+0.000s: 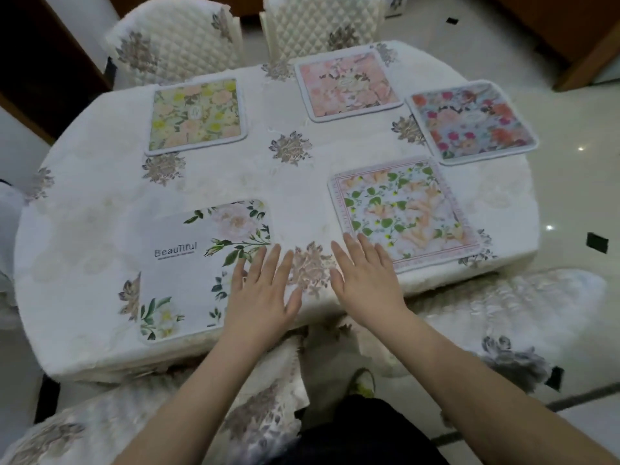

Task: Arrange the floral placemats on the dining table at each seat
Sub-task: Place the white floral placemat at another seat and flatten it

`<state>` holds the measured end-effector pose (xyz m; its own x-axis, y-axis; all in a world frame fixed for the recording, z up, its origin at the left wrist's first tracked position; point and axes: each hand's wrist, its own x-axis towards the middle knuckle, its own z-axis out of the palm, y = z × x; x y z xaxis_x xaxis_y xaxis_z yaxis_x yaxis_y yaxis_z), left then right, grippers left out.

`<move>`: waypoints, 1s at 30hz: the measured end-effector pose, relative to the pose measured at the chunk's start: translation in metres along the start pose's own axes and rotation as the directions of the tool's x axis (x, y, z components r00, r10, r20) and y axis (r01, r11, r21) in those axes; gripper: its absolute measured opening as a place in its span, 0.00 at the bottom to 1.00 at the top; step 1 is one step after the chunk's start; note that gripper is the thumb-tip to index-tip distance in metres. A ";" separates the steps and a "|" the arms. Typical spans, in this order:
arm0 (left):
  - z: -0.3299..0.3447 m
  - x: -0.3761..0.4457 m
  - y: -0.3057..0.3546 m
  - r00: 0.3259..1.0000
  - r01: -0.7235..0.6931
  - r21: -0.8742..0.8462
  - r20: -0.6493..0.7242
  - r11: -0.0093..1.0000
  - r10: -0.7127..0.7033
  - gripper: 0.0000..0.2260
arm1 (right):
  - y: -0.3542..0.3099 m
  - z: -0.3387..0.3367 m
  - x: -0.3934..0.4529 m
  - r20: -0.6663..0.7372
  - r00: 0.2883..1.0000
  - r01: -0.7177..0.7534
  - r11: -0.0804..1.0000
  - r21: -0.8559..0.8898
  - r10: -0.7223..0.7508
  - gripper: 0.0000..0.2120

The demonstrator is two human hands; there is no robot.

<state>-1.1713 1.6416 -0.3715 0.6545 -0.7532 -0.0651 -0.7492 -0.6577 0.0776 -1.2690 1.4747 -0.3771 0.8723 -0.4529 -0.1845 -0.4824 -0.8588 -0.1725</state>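
Seemingly at the final check, the white embroidered tabletop (100, 203) carries five square floral fabric placemats (404, 213), one before each seat, while the left hand (263, 290) and right hand (364, 280) lie flat, gripping nothing, likely only straightening remains.

Five square floral fabric placemats: yellow-green (196, 115), pale pink (347, 85), red-and-blue (471, 121), green-leafed peach (402, 209), white "Beautiful" one (188, 263), two quilted cream chairs (174, 38) (318, 25), two bare hands (261, 293) (365, 280)
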 end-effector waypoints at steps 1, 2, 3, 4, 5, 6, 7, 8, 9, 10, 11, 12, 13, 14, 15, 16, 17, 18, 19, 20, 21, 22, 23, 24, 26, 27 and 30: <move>0.000 0.004 0.016 1.000 -0.005 -0.009 -0.011 1.000 0.005 0.28 | 0.014 -0.004 -0.003 -0.001 1.000 0.002 1.000 -0.004 -0.002 0.29; -0.001 0.008 0.030 1.000 -0.015 -0.016 -0.019 1.000 0.015 0.28 | 0.026 -0.008 -0.006 -0.008 1.000 0.002 1.000 -0.005 -0.002 0.30; -0.002 0.013 0.043 0.999 -0.030 -0.020 -0.027 0.999 0.030 0.28 | 0.038 -0.013 -0.009 -0.017 1.000 -0.006 1.000 -0.004 0.006 0.33; -0.003 0.017 0.054 0.998 -0.046 -0.021 -0.038 0.999 0.046 0.28 | 0.048 -0.016 -0.012 -0.024 1.000 -0.017 1.000 -0.004 0.017 0.34; -0.004 0.021 0.063 0.997 -0.063 -0.018 -0.050 0.998 0.062 0.28 | 0.057 -0.021 -0.016 -0.031 0.999 -0.029 1.000 -0.008 0.029 0.35; -0.006 0.025 0.072 0.995 -0.081 -0.013 -0.057 0.997 0.080 0.28 | 0.067 -0.023 -0.019 -0.035 0.999 -0.042 0.999 -0.010 0.041 0.35; -0.009 0.028 0.080 0.994 -0.096 -0.007 -0.060 0.995 0.095 0.28 | 0.076 -0.027 -0.022 -0.038 0.998 -0.053 0.999 -0.011 0.052 0.35; -0.011 0.031 0.087 0.993 -0.107 -0.004 -0.057 0.994 0.107 0.28 | 0.084 -0.029 -0.023 -0.037 0.997 -0.062 0.998 -0.005 0.062 0.35; -0.013 0.033 0.091 0.991 -0.121 -0.005 -0.052 0.993 0.120 0.28 | 0.092 -0.030 -0.024 -0.037 0.997 -0.072 0.997 0.002 0.072 0.35; -0.013 0.035 0.095 0.989 -0.139 -0.008 -0.048 0.990 0.138 0.28 | 0.099 -0.032 -0.025 -0.037 0.996 -0.085 0.996 0.004 0.085 0.35; -0.013 0.036 0.097 0.987 -0.156 -0.012 -0.051 0.988 0.155 0.28 | 0.106 -0.033 -0.025 -0.033 0.994 -0.101 0.995 0.000 0.101 0.35; -0.012 0.037 0.099 0.984 -0.171 -0.012 -0.058 0.985 0.170 0.28 | 0.112 -0.034 -0.025 -0.025 0.992 -0.120 0.993 -0.007 0.120 0.35; -0.011 0.039 0.100 0.981 -0.185 -0.010 -0.062 0.983 0.184 0.27 | 0.117 -0.036 -0.026 -0.023 0.990 -0.142 0.990 -0.013 0.142 0.34; -0.009 0.041 0.101 0.979 -0.196 -0.009 -0.064 0.981 0.195 0.27 | 0.121 -0.038 -0.029 -0.035 0.987 -0.158 0.987 -0.020 0.157 0.32; -0.009 0.044 0.103 0.977 -0.203 -0.012 -0.067 0.979 0.202 0.27 | 0.124 -0.040 -0.032 -0.051 0.985 -0.166 0.986 -0.027 0.165 0.31; -0.008 0.046 0.107 0.975 -0.212 -0.018 -0.070 0.977 0.210 0.27 | 0.128 -0.042 -0.035 -0.064 0.983 -0.174 0.984 -0.034 0.171 0.30; -0.007 0.049 0.111 0.972 -0.224 -0.024 -0.071 0.974 0.222 0.27 | 0.131 -0.044 -0.038 -0.065 0.982 -0.183 0.982 -0.043 0.180 0.31; -0.007 0.052 0.115 0.969 -0.238 -0.030 -0.073 0.971 0.235 0.27 | 0.135 -0.046 -0.040 -0.063 0.980 -0.191 0.980 -0.057 0.187 0.31; -0.007 0.055 0.121 0.966 -0.250 -0.035 -0.076 0.968 0.246 0.27 | 0.138 -0.047 -0.042 -0.057 0.978 -0.202 0.977 -0.069 0.198 0.32; -0.007 0.057 0.127 0.963 -0.261 -0.041 -0.083 0.965 0.257 0.27 | 0.142 -0.049 -0.044 -0.057 0.975 -0.218 0.973 -0.077 0.214 0.32; -0.007 0.060 0.133 0.959 -0.273 -0.048 -0.089 0.961 0.268 0.27 | 0.146 -0.050 -0.045 -0.070 0.970 -0.237 0.968 -0.082 0.231 0.32; -0.007 0.063 0.140 0.955 -0.288 -0.054 -0.092 0.956 0.283 0.28 | 0.150 -0.052 -0.046 -0.087 0.965 -0.255 0.963 -0.085 0.247 0.31; -0.008 0.065 0.147 0.949 -0.306 -0.052 -0.098 0.951 0.300 0.28 | 0.155 -0.054 -0.047 -0.105 0.958 -0.275 0.958 -0.085 0.266 0.30; -0.009 0.069 0.154 0.943 -0.323 -0.043 -0.102 0.945 0.318 0.28 | 0.161 -0.055 -0.049 -0.123 0.951 -0.293 0.953 -0.079 0.282 0.29; -0.010 0.076 0.168 0.933 -0.352 -0.020 -0.087 0.936 0.349 0.28 | 0.174 -0.059 -0.052 -0.157 0.943 -0.309 0.948 -0.073 0.295 0.28; -0.010 0.081 0.176 0.930 -0.361 -0.011 -0.081 0.932 0.359 0.28 | 0.183 -0.061 -0.054 -0.176 0.938 -0.315 0.947 -0.069 0.299 0.28; -0.009 0.095 0.204 0.922 -0.379 0.009 -0.079 0.925 0.378 0.28 | 0.213 -0.066 -0.059 -0.232 0.917 -0.343 0.939 -0.037 0.326 0.27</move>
<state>-1.2611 1.4360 -0.3526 0.3283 -0.9434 0.0477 -0.9422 -0.3234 0.0875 -1.4185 1.3025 -0.3388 0.6612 -0.7502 -0.0008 -0.7488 -0.6598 -0.0630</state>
